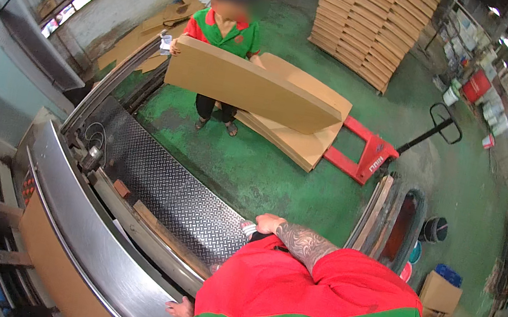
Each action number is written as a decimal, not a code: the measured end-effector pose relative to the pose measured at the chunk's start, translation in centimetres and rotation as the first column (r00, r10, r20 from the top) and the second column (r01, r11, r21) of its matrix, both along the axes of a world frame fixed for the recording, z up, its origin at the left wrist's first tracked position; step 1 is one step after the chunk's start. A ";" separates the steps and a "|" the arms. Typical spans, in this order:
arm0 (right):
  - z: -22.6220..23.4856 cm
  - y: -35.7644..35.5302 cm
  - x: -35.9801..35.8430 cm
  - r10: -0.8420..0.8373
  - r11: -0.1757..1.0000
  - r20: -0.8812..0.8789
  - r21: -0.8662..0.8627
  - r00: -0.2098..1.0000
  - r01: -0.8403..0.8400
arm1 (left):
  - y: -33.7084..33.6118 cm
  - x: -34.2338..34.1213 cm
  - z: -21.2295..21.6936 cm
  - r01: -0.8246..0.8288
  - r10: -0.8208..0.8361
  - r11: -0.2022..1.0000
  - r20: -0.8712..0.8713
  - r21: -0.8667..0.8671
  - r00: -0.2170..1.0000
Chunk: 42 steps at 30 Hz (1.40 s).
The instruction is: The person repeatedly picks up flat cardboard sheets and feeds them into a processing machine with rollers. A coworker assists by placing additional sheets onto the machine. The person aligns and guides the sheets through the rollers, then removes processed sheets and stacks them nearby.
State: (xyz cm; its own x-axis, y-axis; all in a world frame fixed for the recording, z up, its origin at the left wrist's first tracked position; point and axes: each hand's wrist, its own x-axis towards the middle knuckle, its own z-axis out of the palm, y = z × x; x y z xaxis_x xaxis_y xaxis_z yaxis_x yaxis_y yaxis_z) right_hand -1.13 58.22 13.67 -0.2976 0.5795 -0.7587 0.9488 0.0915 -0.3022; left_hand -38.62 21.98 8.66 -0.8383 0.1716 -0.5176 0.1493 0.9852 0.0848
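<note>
My right hand (pixel 268 223) is curled at the near edge of the checker-plate platform (pixel 162 183), with a small whitish item (pixel 247 228) sticking out of the fist. The tattooed forearm leads back to my red and green shirt. My left hand (pixel 178 309) shows only partly, low down, with its fingers spread against the curved steel rim of the machine (pixel 87 231); it holds nothing. Across the platform a co-worker (pixel 226 26) in a matching shirt carries a bundle of flat cardboard sheets (pixel 253 84) with both arms.
Behind the co-worker, more cardboard sheets (pixel 297 142) lie on a red pallet jack (pixel 365 154). Tall cardboard stacks (pixel 370 23) stand at the back on the green floor. Boxes (pixel 439 294) and a black bucket (pixel 435 229) sit at the right. A brown sheet (pixel 49 258) lies in the machine.
</note>
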 end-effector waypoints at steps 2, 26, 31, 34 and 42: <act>-0.6 1.8 1.0 0.097 0.995 -0.017 -0.028 0.995 -0.097 | 1.2 -0.5 0.3 -0.061 0.061 0.997 0.006 -0.047 0.998; -10.1 7.5 15.9 -0.120 0.993 -0.091 0.008 0.989 0.122 | 5.6 -0.8 2.1 -0.220 0.231 0.973 0.226 -0.071 0.946; -9.1 7.1 16.2 -0.240 0.970 -0.039 -0.038 0.970 0.238 | 5.7 0.2 2.1 -0.271 0.282 0.947 0.043 -0.172 0.959; -10.1 6.5 17.1 -0.174 0.984 -0.089 -0.041 0.981 0.171 | 5.7 0.7 2.4 -0.340 0.344 0.933 0.013 -0.119 0.939; -11.5 4.0 17.4 -0.249 0.967 -0.065 -0.079 0.966 0.244 | 9.3 1.8 1.4 -0.123 0.140 0.990 -0.364 0.072 0.921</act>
State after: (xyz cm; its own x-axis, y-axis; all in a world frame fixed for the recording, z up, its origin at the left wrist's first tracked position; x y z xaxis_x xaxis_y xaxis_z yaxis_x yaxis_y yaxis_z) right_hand 16.30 62.24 2.12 -0.2089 0.5887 -0.7809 0.9142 -0.1660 -0.3697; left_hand -36.84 31.32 10.03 -0.9845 0.0631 -0.1636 0.0480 0.9943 0.0951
